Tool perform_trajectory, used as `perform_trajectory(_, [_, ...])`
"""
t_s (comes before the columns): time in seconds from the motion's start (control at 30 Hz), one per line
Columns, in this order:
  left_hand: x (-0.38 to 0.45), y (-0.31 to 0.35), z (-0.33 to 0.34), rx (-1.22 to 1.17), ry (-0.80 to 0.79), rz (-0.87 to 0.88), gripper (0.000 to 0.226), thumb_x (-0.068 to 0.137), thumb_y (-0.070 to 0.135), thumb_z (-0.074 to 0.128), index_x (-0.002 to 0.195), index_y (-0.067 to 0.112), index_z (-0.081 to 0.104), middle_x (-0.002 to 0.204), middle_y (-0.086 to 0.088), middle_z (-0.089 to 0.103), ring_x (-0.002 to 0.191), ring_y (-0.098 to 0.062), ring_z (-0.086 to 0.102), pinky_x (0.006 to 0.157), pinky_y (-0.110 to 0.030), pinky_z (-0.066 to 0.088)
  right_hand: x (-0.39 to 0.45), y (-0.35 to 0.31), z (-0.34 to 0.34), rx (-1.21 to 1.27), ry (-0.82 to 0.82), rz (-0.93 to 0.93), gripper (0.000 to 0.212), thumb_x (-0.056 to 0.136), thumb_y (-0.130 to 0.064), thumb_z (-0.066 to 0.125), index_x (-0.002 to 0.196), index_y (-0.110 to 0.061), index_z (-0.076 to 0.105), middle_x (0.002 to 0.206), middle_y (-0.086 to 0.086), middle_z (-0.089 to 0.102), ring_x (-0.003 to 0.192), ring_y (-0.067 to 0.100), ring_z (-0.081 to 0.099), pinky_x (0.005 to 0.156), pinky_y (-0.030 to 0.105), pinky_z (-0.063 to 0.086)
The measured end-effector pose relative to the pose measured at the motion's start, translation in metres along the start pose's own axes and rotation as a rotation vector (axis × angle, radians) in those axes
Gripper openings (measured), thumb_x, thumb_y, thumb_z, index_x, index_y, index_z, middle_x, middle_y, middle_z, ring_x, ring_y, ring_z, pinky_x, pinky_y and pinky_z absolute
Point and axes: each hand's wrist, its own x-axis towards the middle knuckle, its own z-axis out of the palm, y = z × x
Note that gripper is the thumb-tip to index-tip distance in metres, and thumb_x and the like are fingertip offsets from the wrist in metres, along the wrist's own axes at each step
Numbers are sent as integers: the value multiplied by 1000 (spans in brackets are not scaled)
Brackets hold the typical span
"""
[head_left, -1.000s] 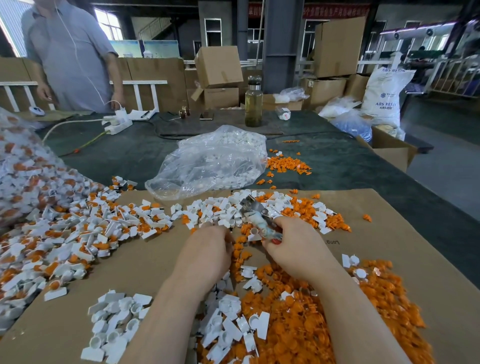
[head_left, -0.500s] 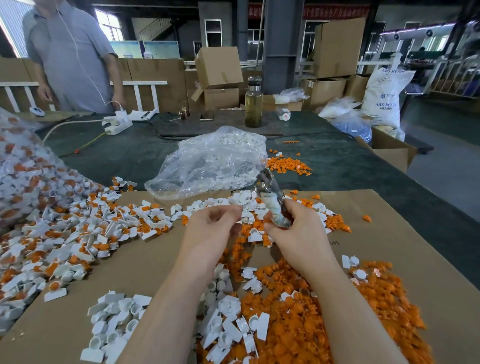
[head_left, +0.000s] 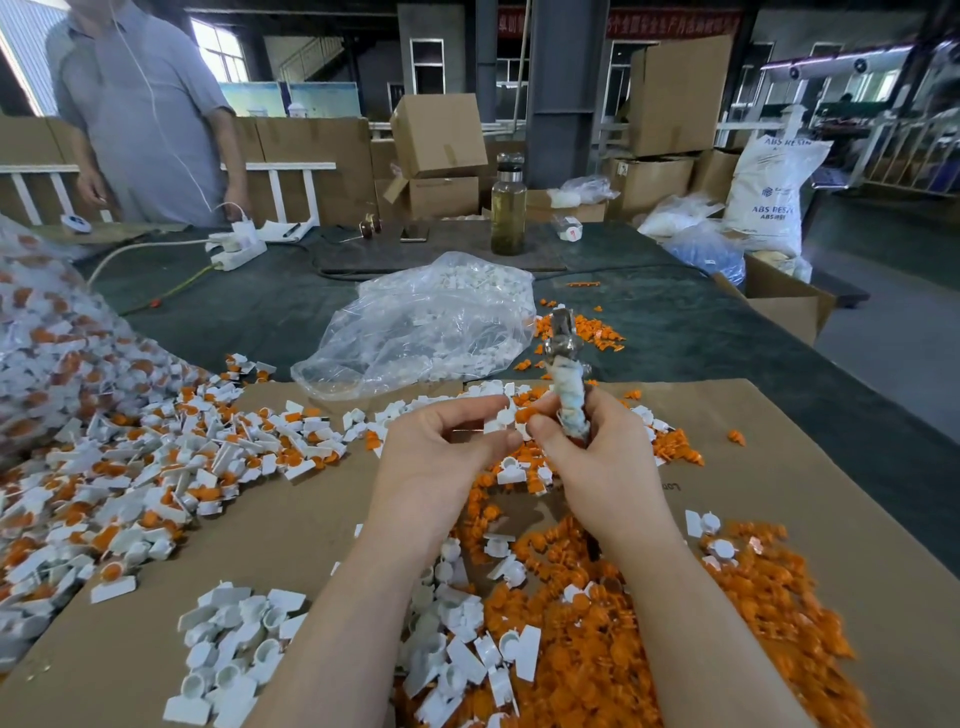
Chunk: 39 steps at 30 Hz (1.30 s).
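Both hands are raised just above the middle of a cardboard sheet (head_left: 311, 545) that covers the near part of the dark green surface (head_left: 701, 332). The left hand (head_left: 441, 452) has its fingers narrowed, thumb and forefinger pinching a small white piece (head_left: 496, 418). The right hand (head_left: 597, 457) has its fingers curled round the cloth-wrapped handle of a tool (head_left: 569, 395), which stands nearly upright with its metal head pointing away from the person. An orange cap (head_left: 524, 414) sits where the two hands meet, touching the white piece; whether the right fingertips grip it cannot be told. Under the wrists lies a heap of loose orange caps (head_left: 597, 623) mixed with white parts, and a smaller pile of white parts (head_left: 228, 654) lies near the left forearm. A wide spread of white-and-orange joined pieces (head_left: 130, 467) lies to the left, next to a filled clear bag (head_left: 41, 338). Right behind the hands, a crumpled clear plastic bag (head_left: 426, 327) of white parts lies across the far edge of the sheet. Farther back stand a glass bottle (head_left: 508, 208), a power strip (head_left: 236, 249) and a person in a grey shirt (head_left: 145, 104).
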Motion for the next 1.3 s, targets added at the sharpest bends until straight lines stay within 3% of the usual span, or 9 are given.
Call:
perform_trajectory(0.1, [-2, 4, 1, -104, 20, -34, 13, 81, 33, 78, 92, 26, 78, 84, 8, 78, 77, -8, 74, 62, -12, 53, 0, -3, 0, 50, 25, -7, 14, 90, -18, 68, 86, -30, 62, 78, -21, 66, 68, 0, 61, 57, 10, 46])
perform_trajectory(0.2, [-3, 7, 3, -173, 59, -89, 19, 85, 38, 72, 86, 20, 77, 77, 1, 77, 69, -11, 74, 58, -15, 55, -1, -4, 0, 52, 18, -11, 12, 90, -20, 68, 86, -29, 63, 83, -16, 66, 73, 5, 62, 61, 12, 48])
perform_trajectory(0.53, [-4, 4, 9, -134, 210, -45, 23, 76, 38, 81, 71, 16, 77, 62, 0, 72, 51, -8, 65, 52, -18, 53, -2, -5, 4, 11, 1, -51, 15, 90, -20, 69, 85, -32, 61, 77, -29, 63, 71, -6, 60, 61, 6, 44])
perform_trajectory(0.67, [-4, 4, 10, -201, 196, -10, 7, 83, 23, 78, 81, 16, 79, 67, -2, 74, 57, -10, 67, 57, -21, 56, -1, -5, 5, 1, 21, -51, 13, 90, -22, 70, 86, -31, 62, 80, -25, 64, 74, -5, 61, 62, 6, 45])
perform_trajectory(0.9, [-5, 9, 12, -306, 132, -66, 7, 84, 3, 75, 86, 10, 75, 72, -7, 76, 70, -18, 75, 63, -23, 60, -1, -3, 7, -37, 105, -39, 8, 89, -26, 70, 90, -25, 62, 73, -15, 63, 71, -5, 60, 62, 8, 44])
perform_trajectory(1.3, [-8, 10, 16, -301, 123, -27, 8, 79, 5, 80, 77, 12, 76, 72, -9, 76, 71, -21, 75, 61, -21, 58, -3, -3, 10, -119, 178, -67, 11, 88, -29, 71, 91, -23, 61, 77, -11, 65, 74, 5, 63, 65, 27, 53])
